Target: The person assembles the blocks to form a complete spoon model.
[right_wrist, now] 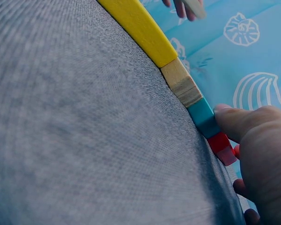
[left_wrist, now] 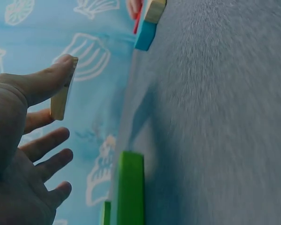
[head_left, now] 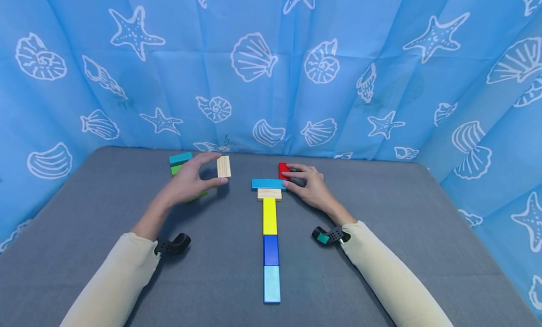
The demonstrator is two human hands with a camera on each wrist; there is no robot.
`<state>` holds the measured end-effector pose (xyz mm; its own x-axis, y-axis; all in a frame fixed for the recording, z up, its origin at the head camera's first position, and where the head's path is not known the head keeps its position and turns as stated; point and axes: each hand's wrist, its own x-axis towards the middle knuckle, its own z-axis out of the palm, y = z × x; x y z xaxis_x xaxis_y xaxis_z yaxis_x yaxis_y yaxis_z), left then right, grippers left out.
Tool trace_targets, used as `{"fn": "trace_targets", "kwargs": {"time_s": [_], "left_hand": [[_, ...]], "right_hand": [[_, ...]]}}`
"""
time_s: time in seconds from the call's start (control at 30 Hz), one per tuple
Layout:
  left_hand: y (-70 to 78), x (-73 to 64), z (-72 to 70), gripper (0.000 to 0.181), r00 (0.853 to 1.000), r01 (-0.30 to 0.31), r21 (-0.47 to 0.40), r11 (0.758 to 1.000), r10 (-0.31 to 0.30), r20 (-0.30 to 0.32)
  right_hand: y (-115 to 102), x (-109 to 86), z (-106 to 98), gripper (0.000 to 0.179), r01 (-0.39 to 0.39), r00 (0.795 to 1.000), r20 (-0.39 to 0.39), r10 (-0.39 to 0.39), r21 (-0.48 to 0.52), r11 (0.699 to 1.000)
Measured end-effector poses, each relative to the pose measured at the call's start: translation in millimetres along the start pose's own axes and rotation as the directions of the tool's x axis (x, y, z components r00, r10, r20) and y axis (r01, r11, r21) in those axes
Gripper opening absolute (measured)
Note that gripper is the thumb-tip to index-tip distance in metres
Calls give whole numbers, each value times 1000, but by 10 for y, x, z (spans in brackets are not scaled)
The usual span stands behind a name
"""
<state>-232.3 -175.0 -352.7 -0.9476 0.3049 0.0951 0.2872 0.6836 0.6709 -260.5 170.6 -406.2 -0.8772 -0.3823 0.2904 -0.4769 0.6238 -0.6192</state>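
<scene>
My left hand pinches a plain wooden block between thumb and index finger, raised above the table, while the other fingers spread loosely. Under and behind that hand lie green blocks and a teal block, partly covered. At the right, my right hand touches the right end of a blue crosswise block with its thumb. Its extended fingers reach to a red block just behind. Nearer me, a second wooden block lies crosswise against the blue one.
From the wooden crosspiece a line of blocks runs toward me: yellow, dark blue and light blue. They lie on a grey cloth-covered table. A blue curtain with white shells hangs behind the table's far edge.
</scene>
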Motion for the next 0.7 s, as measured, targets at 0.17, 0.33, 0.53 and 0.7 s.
{"fn": "trace_targets", "kwargs": {"time_s": [0.17, 0.33, 0.53, 0.7], "left_hand": [[33, 170, 135, 80, 999, 23, 10, 1000, -23, 29], [68, 341, 254, 78, 997, 24, 30, 999, -26, 68], [122, 507, 371, 76, 992, 61, 48, 997, -66, 107], [141, 605, 444, 74, 990, 58, 41, 997, -63, 127]], "right_hand": [[5, -2, 0, 40, -1, 1000, 3, 1, -5, 1000], [18, 3, 10, 39, -8, 1000, 0, 8, 3, 1000], [18, 9, 16, 39, -14, 1000, 1, 14, 5, 1000], [18, 8, 18, 39, -18, 1000, 1, 18, -2, 1000]]}}
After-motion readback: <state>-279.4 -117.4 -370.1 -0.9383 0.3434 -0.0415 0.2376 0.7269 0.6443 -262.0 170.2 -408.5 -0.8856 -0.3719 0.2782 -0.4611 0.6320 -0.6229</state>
